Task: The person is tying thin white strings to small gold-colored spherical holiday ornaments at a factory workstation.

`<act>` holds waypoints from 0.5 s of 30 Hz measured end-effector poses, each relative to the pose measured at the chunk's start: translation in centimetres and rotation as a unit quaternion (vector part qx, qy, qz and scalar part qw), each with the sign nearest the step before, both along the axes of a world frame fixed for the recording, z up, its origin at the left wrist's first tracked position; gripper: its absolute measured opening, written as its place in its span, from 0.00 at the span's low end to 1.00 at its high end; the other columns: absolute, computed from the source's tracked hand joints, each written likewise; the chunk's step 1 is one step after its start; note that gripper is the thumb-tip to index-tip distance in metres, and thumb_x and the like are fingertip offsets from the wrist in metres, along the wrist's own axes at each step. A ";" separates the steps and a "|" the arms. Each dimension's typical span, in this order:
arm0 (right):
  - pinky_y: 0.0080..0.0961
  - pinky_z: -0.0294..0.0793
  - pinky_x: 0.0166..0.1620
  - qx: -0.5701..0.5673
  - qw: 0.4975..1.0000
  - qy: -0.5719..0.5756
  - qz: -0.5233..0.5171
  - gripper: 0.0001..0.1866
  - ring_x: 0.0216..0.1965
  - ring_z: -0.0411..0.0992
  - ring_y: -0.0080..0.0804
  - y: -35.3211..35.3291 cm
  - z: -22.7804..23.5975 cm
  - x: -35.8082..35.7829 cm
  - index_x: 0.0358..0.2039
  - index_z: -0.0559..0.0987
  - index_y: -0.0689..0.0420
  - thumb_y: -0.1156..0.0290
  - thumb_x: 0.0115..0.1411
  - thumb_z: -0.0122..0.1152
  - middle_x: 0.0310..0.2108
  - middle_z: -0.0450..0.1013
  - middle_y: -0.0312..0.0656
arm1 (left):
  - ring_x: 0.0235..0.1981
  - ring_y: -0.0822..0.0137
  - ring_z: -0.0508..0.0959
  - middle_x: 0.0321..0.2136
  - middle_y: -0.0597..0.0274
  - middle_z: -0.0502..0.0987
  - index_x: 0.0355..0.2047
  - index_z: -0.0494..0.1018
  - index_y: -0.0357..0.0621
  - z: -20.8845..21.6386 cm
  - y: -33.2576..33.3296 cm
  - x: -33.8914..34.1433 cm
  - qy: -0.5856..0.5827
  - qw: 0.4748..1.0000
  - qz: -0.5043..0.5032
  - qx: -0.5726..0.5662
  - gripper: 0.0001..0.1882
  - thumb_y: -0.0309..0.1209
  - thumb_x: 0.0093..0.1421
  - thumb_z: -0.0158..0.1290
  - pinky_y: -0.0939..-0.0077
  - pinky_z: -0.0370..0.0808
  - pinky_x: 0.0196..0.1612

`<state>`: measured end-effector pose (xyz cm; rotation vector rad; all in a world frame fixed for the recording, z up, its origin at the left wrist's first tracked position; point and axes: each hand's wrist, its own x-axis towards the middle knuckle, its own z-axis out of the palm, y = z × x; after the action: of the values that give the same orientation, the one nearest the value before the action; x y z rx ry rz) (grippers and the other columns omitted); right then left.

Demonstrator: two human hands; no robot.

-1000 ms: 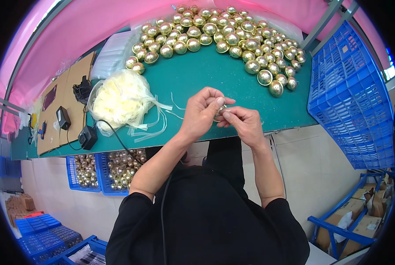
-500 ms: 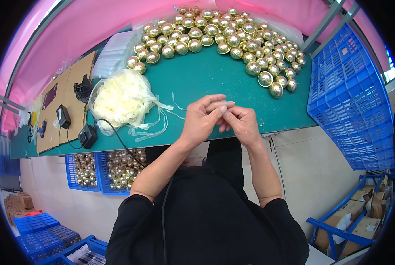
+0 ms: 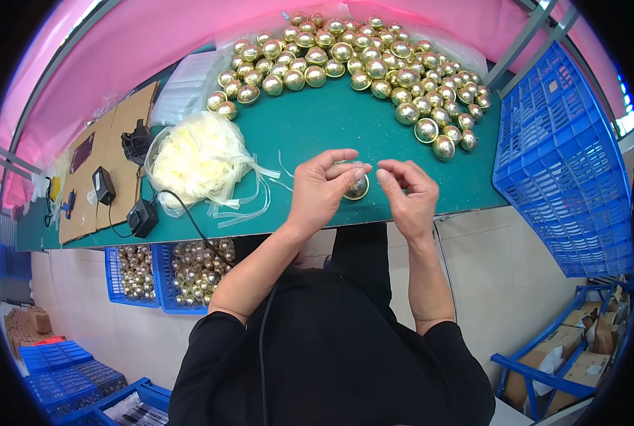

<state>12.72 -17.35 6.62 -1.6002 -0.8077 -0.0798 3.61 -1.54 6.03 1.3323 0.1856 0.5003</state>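
My left hand (image 3: 324, 190) is closed in a pinch over the front of the table, thumb against fingertips. A thin translucent ribbon (image 3: 281, 165) runs into it from the left; the part between the fingers is hidden. Just beside its fingertips a shiny gold ball (image 3: 358, 189) with a rim round its middle sits on the green table, partly covered by the hand. To the right, my right hand (image 3: 412, 197) is held apart from the left, thumb and forefinger close together. Anything between those fingertips is too small to make out.
Many gold balls (image 3: 375, 69) spread along the back of the green table (image 3: 295, 128). A bag of cream ribbons (image 3: 196, 160) lies left, near black adapters (image 3: 143, 218) with a cable and cardboard (image 3: 83, 184). A blue crate (image 3: 561, 156) stands right; crates of balls (image 3: 196, 273) sit below.
My hands were together at the fingertips. The right hand has drawn away to the right, and the gold ball beneath now shows between them. The left hand has hardly moved.
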 end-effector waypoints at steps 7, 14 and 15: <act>0.18 0.64 0.26 -0.067 0.991 -0.112 0.041 0.08 0.24 0.67 0.18 0.6 3.2 0.1 0.41 0.87 0.61 0.79 0.60 0.72 0.28 0.75 0.35 | 0.39 0.78 0.81 0.40 0.53 0.87 0.56 0.74 0.27 1.2 -0.3 -0.3 0.027 0.996 0.002 0.080 0.22 0.26 0.66 0.63 0.81 0.79 0.41; 0.19 0.63 0.26 -0.061 0.991 -0.117 0.035 0.01 0.24 0.65 0.18 0.8 3.4 0.3 0.34 0.84 0.63 0.80 0.62 0.68 0.27 0.73 0.35 | 0.38 0.79 0.81 0.37 0.57 0.87 0.52 0.79 0.30 1.0 -0.1 0.2 0.018 0.997 -0.009 0.070 0.17 0.26 0.65 0.63 0.79 0.79 0.39; 0.19 0.63 0.26 -0.061 0.992 -0.107 0.037 0.01 0.24 0.65 0.18 0.6 3.5 0.4 0.34 0.83 0.63 0.79 0.63 0.67 0.27 0.73 0.34 | 0.36 0.77 0.81 0.36 0.58 0.87 0.48 0.81 0.33 1.0 0.2 0.4 0.034 0.992 -0.028 0.121 0.14 0.27 0.65 0.64 0.77 0.78 0.38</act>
<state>13.12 -16.74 10.08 -1.6948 -1.0549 -0.1540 4.00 -1.38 7.07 1.5882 0.1471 0.4391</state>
